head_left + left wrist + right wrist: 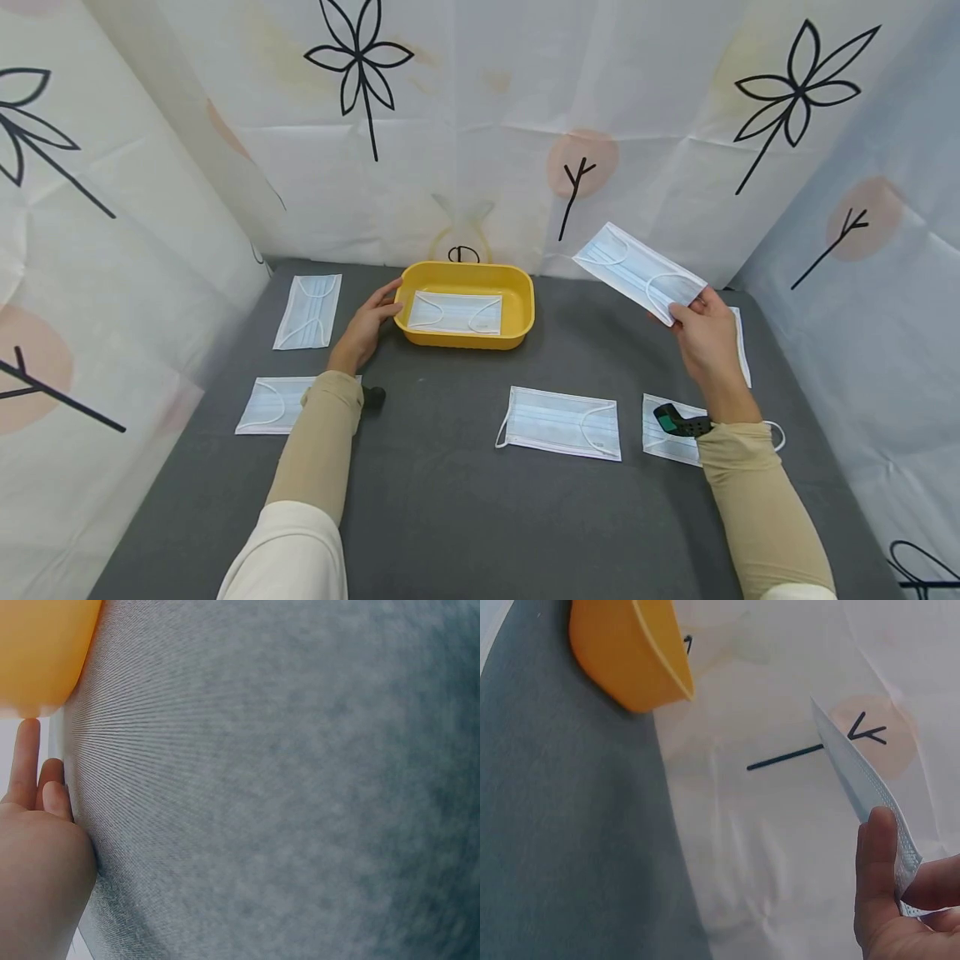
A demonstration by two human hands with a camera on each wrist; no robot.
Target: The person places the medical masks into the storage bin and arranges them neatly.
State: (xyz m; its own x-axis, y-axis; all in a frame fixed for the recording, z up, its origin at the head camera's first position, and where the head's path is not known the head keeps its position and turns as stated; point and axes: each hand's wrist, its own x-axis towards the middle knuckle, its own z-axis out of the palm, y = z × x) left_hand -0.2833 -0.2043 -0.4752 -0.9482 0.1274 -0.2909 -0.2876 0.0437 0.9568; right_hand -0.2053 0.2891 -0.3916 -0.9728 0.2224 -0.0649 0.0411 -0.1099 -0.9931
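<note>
My right hand (703, 346) pinches a light-blue face mask (639, 271) by its lower right corner. In the head view this mask is raised and tilted, right of the yellow tray (465, 342); the right wrist view shows it edge-on between thumb and fingers (877, 855). Inside the tray lies another face mask (455, 315), flat, its ear loops on top. At the tray's left end is my left hand (363, 329), its fingers extended to the side wall. A straight fingertip (28, 729) meets the tray's underside edge in the left wrist view.
More masks lie on the grey table (435, 500): an upper left mask (307, 312), a lower left mask (273, 407) partly under my left forearm, a front mask (558, 423), and two at right partly behind my right arm. Patterned cloth walls (480, 192) enclose the back and sides.
</note>
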